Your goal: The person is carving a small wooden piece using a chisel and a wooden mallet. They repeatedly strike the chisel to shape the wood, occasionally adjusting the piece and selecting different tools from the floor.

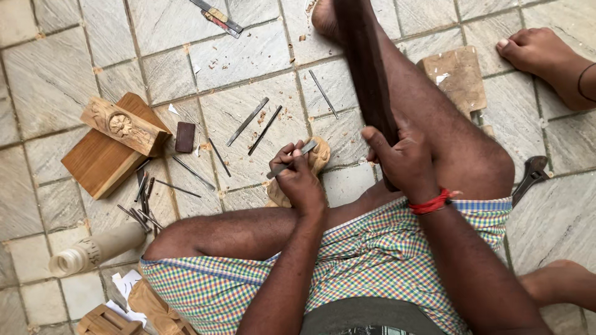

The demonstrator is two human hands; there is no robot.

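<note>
I sit on a stone tile floor. My left hand [301,177] grips a thin metal chisel [292,160], its blade resting on a small pale carved wood piece [320,158] on the floor between my legs. My right hand [403,161] is wrapped around the lower end of a long dark wooden stick [366,68] that lies along my right leg; a red thread circles that wrist.
Several loose chisels [248,121] and more tools [146,201] lie on the tiles. A carved block [124,127] rests on a wooden board [99,164] at left. A turned wooden cylinder [93,248], a dark small block [185,136], a worn wood block [456,74] and another person's foot [546,59] are nearby.
</note>
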